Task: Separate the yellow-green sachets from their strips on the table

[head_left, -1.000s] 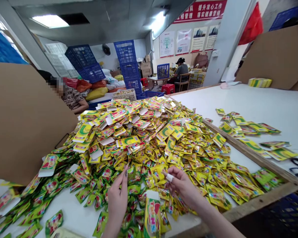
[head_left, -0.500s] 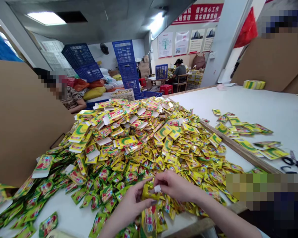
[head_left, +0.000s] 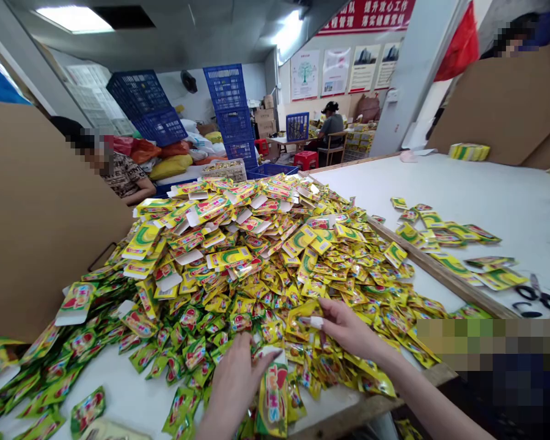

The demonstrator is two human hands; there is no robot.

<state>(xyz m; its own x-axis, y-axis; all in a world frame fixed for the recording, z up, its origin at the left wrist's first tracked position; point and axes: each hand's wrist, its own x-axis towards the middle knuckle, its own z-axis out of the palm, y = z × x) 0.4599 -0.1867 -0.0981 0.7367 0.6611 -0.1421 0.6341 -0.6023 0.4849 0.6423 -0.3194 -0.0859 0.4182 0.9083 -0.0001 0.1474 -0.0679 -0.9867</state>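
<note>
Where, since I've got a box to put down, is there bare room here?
The widest bare patch is the white tabletop beyond the wooden strip, bordered by loose packets and scissors. A narrow white strip lies left of your left hand. The heap of packets crowds everywhere else.

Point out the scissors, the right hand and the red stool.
Scissors [head_left: 538, 294], head view, on the pivot.
Right hand [head_left: 348, 328], head view, on the back of the hand.
Red stool [head_left: 305, 160], head view, on the seat.
</note>
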